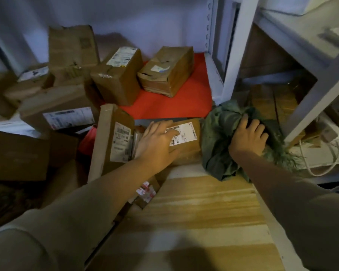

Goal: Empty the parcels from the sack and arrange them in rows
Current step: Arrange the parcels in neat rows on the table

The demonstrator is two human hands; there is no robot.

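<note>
Brown cardboard parcels with white labels fill the left and centre. A red sheet lies upper centre, a green sack right of centre, grey-white shelving upper right.

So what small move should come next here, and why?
Probably slide the labelled parcel under the left hand up onto the red mat, beside the two boxes already there; the right hand grips the crumpled green sack.

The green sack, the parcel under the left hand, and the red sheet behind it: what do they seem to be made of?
Green sack: probably woven plastic or coarse cloth, matte, crumpled, with frayed strands at its edge.
Parcel under the left hand: brown, wrapped in glossy tape or film, with a white printed label.
Red sheet: flat, matte, perhaps paper or felt; unclear.
</note>
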